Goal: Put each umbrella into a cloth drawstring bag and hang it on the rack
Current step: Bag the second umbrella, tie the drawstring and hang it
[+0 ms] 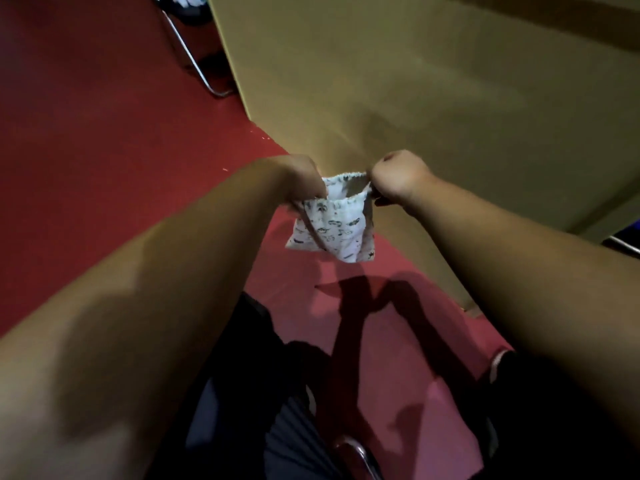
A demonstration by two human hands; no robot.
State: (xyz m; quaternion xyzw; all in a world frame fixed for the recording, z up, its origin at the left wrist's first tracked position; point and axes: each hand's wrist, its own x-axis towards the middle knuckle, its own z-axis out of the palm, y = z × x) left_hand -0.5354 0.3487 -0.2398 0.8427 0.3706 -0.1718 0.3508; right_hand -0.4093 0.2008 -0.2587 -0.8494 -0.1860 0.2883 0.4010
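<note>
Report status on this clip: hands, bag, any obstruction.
Both busy: left hand and right hand pinch opposite sides of the rim. Printed white drawstring bag held mouth-open in the air, near the tan panel. Nothing blocks the mouth.

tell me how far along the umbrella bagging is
Done: nothing shows as bagged or hung. In hand: the left hand and right hand pinch the printed cloth bag at its mouth, spreading it open; it hangs flat. Left: umbrella in, then hanging; no rack in view.
</note>
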